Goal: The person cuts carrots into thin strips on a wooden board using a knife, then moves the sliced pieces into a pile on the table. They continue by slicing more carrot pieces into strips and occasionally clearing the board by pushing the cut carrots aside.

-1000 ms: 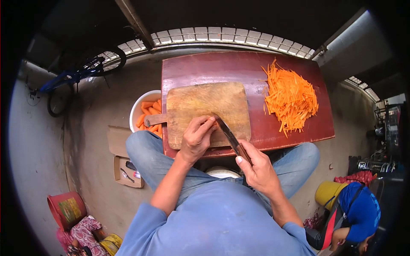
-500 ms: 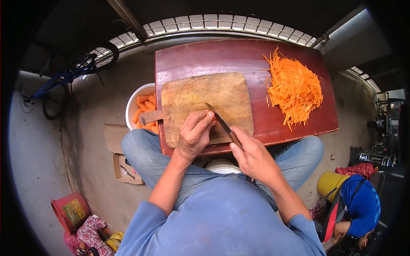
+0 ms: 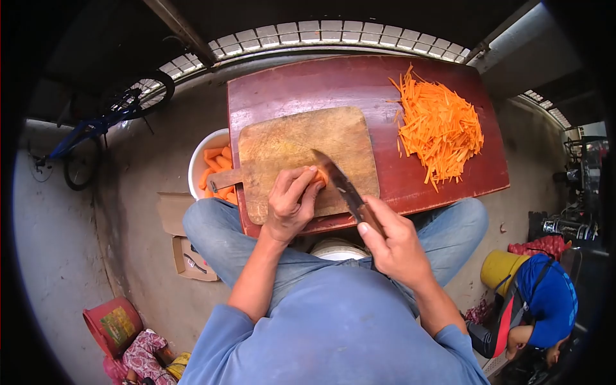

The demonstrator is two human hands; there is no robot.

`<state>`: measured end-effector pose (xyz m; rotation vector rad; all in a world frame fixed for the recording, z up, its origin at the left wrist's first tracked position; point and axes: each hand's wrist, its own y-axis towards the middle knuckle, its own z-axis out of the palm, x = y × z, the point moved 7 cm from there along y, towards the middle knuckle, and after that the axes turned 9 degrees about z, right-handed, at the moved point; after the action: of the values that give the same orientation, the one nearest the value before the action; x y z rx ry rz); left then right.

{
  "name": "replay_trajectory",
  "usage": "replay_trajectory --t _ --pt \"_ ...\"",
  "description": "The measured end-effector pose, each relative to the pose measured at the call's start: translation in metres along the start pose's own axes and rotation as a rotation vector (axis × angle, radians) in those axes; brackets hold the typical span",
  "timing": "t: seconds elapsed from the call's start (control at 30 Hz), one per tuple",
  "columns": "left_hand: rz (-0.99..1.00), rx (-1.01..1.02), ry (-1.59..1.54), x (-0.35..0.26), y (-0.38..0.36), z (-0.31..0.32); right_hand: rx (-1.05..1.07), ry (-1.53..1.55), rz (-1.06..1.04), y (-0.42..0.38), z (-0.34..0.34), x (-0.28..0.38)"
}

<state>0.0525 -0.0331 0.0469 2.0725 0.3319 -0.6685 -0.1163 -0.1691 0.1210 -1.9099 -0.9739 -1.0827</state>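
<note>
On a worn wooden cutting board (image 3: 276, 144), my left hand (image 3: 292, 200) is closed around a short piece of carrot (image 3: 321, 178), its orange end showing past my fingertips. My right hand (image 3: 396, 244) grips a knife (image 3: 341, 184) by its brown handle. The dark blade slants up and to the left, lying close beside the carrot piece and over the board. To the right, a big heap of shredded carrot (image 3: 439, 125) rests on the dark red table (image 3: 298, 86).
A white bucket (image 3: 194, 170) of peeled carrots (image 3: 215, 165) stands left of the table, under the board's handle. An open cardboard box (image 3: 192, 260) lies by my left knee. At lower right a person in blue (image 3: 545, 298) bends beside a yellow bucket (image 3: 498, 269). A bicycle (image 3: 96, 125) leans far left.
The knife has shifted slightly right, its blade now turned to show more of its flat side. The carrot's orange end has come into view at my left fingertips.
</note>
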Motion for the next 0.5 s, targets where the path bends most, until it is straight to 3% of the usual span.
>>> replay_trajectory --t 0.17,0.4,0.5 --pt "-0.02 0.089 0.027 0.0 -0.001 0.003 0.002 -0.008 -0.004 0.001 -0.01 -0.006" --pt "0.053 0.153 0.072 -0.002 0.006 0.005 0.16 0.034 0.166 -0.001 -0.002 -0.014" --pt "0.072 0.191 0.051 0.0 0.01 0.007 0.149 0.007 0.122 0.0 -0.002 -0.011"
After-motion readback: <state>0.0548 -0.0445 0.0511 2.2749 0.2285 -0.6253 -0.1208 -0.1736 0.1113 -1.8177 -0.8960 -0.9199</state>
